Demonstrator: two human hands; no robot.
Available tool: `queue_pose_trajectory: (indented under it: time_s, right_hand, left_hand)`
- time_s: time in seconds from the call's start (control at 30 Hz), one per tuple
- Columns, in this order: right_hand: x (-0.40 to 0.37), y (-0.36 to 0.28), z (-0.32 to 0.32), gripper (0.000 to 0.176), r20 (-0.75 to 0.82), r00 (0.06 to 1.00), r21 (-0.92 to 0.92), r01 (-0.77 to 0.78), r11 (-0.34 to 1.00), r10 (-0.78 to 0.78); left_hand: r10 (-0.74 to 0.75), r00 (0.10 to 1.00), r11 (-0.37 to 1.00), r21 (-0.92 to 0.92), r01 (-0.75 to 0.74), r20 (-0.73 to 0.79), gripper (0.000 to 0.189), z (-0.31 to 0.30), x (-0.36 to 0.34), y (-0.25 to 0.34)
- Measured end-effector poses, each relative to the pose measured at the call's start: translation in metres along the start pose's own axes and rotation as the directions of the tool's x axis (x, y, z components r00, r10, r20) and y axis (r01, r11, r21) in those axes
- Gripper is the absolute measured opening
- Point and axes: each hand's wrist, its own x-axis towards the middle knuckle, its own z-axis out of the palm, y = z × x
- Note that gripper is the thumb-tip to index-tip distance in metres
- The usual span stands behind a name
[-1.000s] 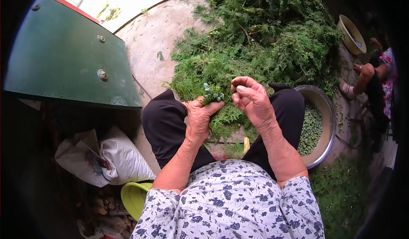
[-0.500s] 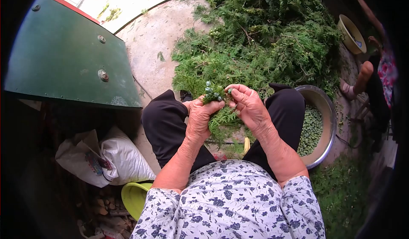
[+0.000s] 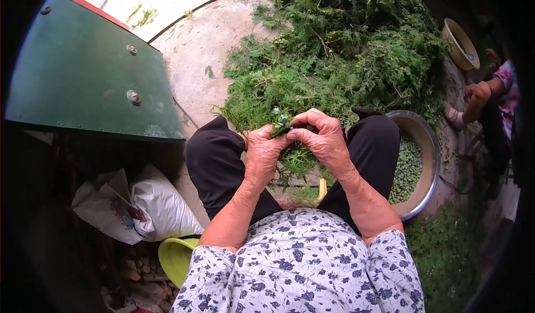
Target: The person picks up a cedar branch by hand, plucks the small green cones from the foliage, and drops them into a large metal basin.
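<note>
My left hand (image 3: 262,152) is closed around an evergreen sprig (image 3: 281,124) that bears pale blue-green cones, held up between my knees. My right hand (image 3: 323,136) meets it from the other side, thumb and forefinger pinched together against the sprig. Whatever lies between those right fingertips is hidden. Flat green foliage (image 3: 295,163) hangs below both hands. By my right knee stands a wide metal-rimmed basin (image 3: 428,179) with many small green cones (image 3: 408,171) in it.
A large heap of evergreen branches (image 3: 345,62) spreads ahead. At left are a green metal panel (image 3: 95,73), a white sack (image 3: 161,204) and a lime-green basin (image 3: 173,257). Another person's leg (image 3: 473,104) and a beige basin (image 3: 458,42) are at far right.
My right hand has moved left onto the sprig; half a second ago it stood slightly apart, pinching a small green cone. The person at right has lowered an arm toward the knee.
</note>
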Motion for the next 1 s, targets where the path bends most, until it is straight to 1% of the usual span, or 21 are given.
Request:
queue_pose_trajectory:
  time_s: [0.1,0.13,0.17,0.2,0.23,0.3,0.33,0.4,0.43,0.5,0.57,0.6,0.63,0.67,0.7,0.73,0.77,0.83,0.9,0.97,1.0]
  right_hand:
    - [0.000,-0.003,-0.002,0.013,0.005,0.998,-0.007,0.055,0.998,-0.055]
    - [-0.001,-0.011,-0.004,0.011,0.041,0.978,0.184,-0.208,0.961,0.204]
    - [-0.002,-0.016,-0.005,0.010,0.124,0.891,0.353,-0.451,0.820,0.437]
    - [-0.001,-0.007,-0.007,0.010,0.170,0.868,0.514,-0.483,0.710,0.467]
    - [0.000,-0.001,-0.012,0.011,0.224,0.865,0.594,-0.487,0.641,0.449]
    - [0.001,0.002,-0.014,0.011,0.221,0.882,0.667,-0.448,0.595,0.416]
    - [0.002,-0.001,-0.015,0.011,0.221,0.882,0.667,-0.448,0.596,0.416]
    - [0.006,-0.014,-0.017,0.012,0.205,0.897,0.815,-0.378,0.439,0.392]
    - [0.006,-0.014,-0.017,0.012,0.205,0.897,0.816,-0.378,0.438,0.391]
    - [0.005,-0.014,-0.020,0.015,0.245,0.907,0.779,-0.394,0.488,0.342]
    - [-0.001,-0.014,-0.017,0.015,0.222,0.908,0.591,-0.415,0.692,0.355]
    - [-0.001,-0.015,-0.012,0.014,0.139,0.955,0.457,-0.296,0.839,0.262]
    - [0.000,-0.016,-0.006,0.013,0.074,0.986,0.296,-0.165,0.941,0.150]
    - [0.000,-0.011,-0.001,0.012,0.035,0.998,0.200,-0.065,0.978,0.059]
    - [0.000,-0.012,-0.001,0.012,0.034,0.998,0.200,-0.065,0.978,0.060]
    - [-0.001,-0.013,-0.001,0.012,0.049,0.978,0.347,-0.207,0.915,0.203]
    - [-0.001,-0.014,-0.002,0.013,0.085,0.937,0.482,-0.335,0.809,0.338]
    - [0.000,-0.008,-0.004,0.013,0.054,0.935,0.523,-0.324,0.788,0.349]
    - [-0.001,-0.006,-0.007,0.013,0.115,0.895,0.614,-0.405,0.678,0.431]
    - [-0.002,-0.004,-0.006,0.013,0.121,0.894,0.598,-0.412,0.687,0.431]
    - [-0.003,-0.004,-0.006,0.014,0.125,0.895,0.625,-0.407,0.666,0.429]
  left_hand:
    - [-0.008,0.999,1.000,0.000,0.008,0.050,0.013,-0.002,0.002,-0.003]
    - [-0.008,0.999,1.000,0.000,0.008,0.050,0.013,-0.001,0.002,-0.001]
    - [-0.049,0.997,0.997,-0.062,0.053,0.059,0.012,0.000,0.000,0.003]
    - [-0.090,0.993,0.988,-0.123,0.098,0.070,0.011,0.001,-0.001,0.006]
    - [-0.090,0.994,0.988,-0.123,0.098,0.069,0.011,0.001,-0.001,0.007]
    - [-0.112,0.991,0.984,-0.129,0.120,0.067,0.010,0.000,-0.001,0.009]
    - [-0.126,0.989,0.979,-0.150,0.136,0.071,0.009,0.000,0.000,0.008]
    - [-0.100,0.993,0.987,-0.122,0.107,0.057,0.009,-0.001,0.001,0.005]
    - [-0.077,0.996,0.993,-0.091,0.081,0.045,0.008,-0.002,0.001,0.004]
    - [-0.090,0.995,0.993,-0.070,0.093,0.050,0.010,-0.005,0.002,0.001]
    - [-0.102,0.993,0.993,-0.049,0.105,0.054,0.011,-0.005,0.002,0.001]
    - [-0.101,0.993,0.994,-0.043,0.104,0.068,0.012,-0.004,0.002,0.001]
    - [-0.101,0.991,0.994,-0.036,0.104,0.083,0.013,-0.004,0.002,0.000]
    - [-0.102,0.991,0.994,-0.036,0.105,0.084,0.013,-0.004,0.002,0.000]
    - [-0.101,0.990,0.995,0.008,0.101,0.099,0.014,-0.005,0.002,-0.002]
    - [-0.101,0.988,0.994,0.053,0.095,0.114,0.015,-0.005,0.002,-0.003]
    - [-0.101,0.988,0.994,0.053,0.095,0.115,0.015,-0.004,0.001,-0.001]
    - [-0.124,0.988,0.990,-0.057,0.130,0.096,0.018,-0.002,-0.002,0.003]
    - [-0.116,0.989,0.990,-0.072,0.122,0.088,0.019,-0.003,-0.001,0.004]
    - [-0.113,0.992,0.983,-0.137,0.119,0.049,0.019,-0.002,-0.001,0.004]
    - [-0.100,0.995,0.980,-0.171,0.102,0.025,0.019,0.000,-0.001,0.004]
